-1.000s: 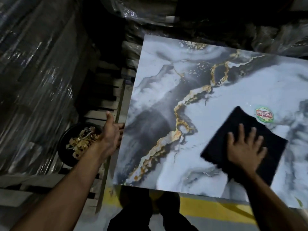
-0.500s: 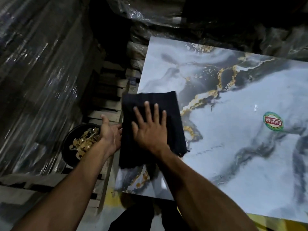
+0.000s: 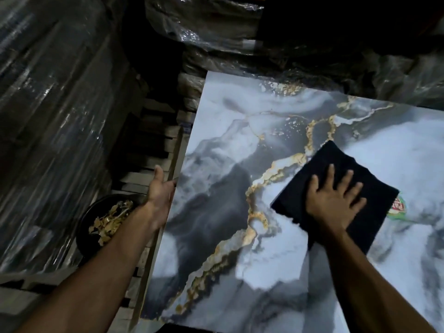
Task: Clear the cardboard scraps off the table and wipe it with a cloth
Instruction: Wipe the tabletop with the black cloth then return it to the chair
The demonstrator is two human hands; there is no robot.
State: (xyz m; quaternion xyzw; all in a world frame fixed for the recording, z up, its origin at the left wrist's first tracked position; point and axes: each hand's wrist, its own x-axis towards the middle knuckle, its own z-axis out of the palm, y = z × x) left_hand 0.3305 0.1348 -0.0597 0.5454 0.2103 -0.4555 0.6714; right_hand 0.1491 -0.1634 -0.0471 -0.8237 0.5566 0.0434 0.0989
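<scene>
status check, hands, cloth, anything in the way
Right hand flat on the black cloth, pressing it to the marble table. Left hand open at the table's left edge. Cloth overlaps a round sticker; no scraps visible on top.

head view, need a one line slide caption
Right hand presses a folded black cloth flat on the marble-patterned tabletop; left hand steadies its edge.

Plastic-wrapped stacks [image 3: 55, 131] left and behind; wooden pallet slats [image 3: 149, 162] beside them; round sticker [image 3: 398, 209] partly hidden
</scene>
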